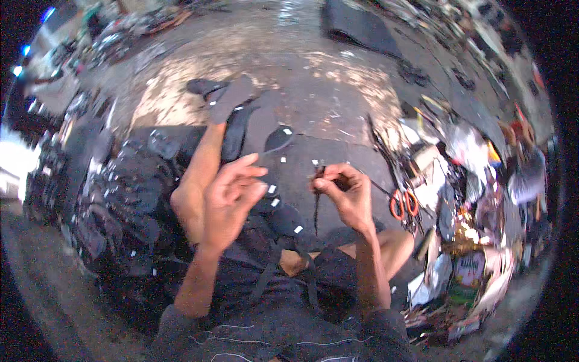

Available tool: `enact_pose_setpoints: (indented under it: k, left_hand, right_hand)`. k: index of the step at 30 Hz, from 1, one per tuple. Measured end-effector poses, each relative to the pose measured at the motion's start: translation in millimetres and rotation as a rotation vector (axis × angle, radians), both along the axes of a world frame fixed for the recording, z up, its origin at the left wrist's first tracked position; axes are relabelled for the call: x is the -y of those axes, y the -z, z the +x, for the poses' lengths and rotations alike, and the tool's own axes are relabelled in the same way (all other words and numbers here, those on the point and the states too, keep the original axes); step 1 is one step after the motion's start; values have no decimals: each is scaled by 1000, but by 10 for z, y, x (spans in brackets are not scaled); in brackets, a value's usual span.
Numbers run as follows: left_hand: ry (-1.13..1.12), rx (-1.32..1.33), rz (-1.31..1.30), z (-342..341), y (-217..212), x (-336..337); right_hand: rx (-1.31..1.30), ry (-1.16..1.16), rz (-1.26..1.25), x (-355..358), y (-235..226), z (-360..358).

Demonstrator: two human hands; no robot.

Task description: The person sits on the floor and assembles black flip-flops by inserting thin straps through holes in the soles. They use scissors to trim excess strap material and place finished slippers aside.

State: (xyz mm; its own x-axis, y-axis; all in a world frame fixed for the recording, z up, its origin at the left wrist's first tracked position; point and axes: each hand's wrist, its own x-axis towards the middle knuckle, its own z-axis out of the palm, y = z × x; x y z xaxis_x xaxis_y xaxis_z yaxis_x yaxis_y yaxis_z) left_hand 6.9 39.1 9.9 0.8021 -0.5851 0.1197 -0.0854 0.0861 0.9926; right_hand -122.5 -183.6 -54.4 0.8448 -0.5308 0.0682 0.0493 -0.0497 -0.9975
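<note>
My right hand [347, 196] pinches a thin dark strip [316, 211] between thumb and fingers, and its loose end hangs down. A small pale bit shows just above that pinch. To the left, my left hand [229, 196] is raised with its fingers bent and apart, and I see nothing in it. Flat grey sole-shaped pieces [259, 123] lie just beyond my left hand. Dark footwear pieces [283, 220] with small white tags lie between my hands and my lap. Motion blur softens the fine detail.
A heap of black footwear parts [120, 199] is on my left. At right, orange-handled scissors [404, 205] lie by a clutter of plastic bags [467, 145], papers and tools. A dark folded sheet [356, 27] lies far off on the worn floor [295, 72].
</note>
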Motion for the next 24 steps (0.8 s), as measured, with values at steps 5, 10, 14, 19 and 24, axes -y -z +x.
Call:
enact_pose_setpoints:
  k: [5, 10, 14, 19, 24]
  left_hand:
    - [197, 35, -141, -364, 418, 720]
    - [-55, -28, -138, -176, 351, 374]
    - [-19, -137, -117, -278, 385, 308]
    - [150, -194, -104, -273, 359, 284]
    - [133, -178, -104, -234, 446, 284]
  right_hand:
    - [57, 113, 10, -284, -31, -317]
    - [178, 737, 269, 18, 515, -693]
    - [90, 363, 134, -366, -96, -469]
    - [204, 161, 41, -654, -101, -185]
    - [186, 186, -122, -709, -119, -71]
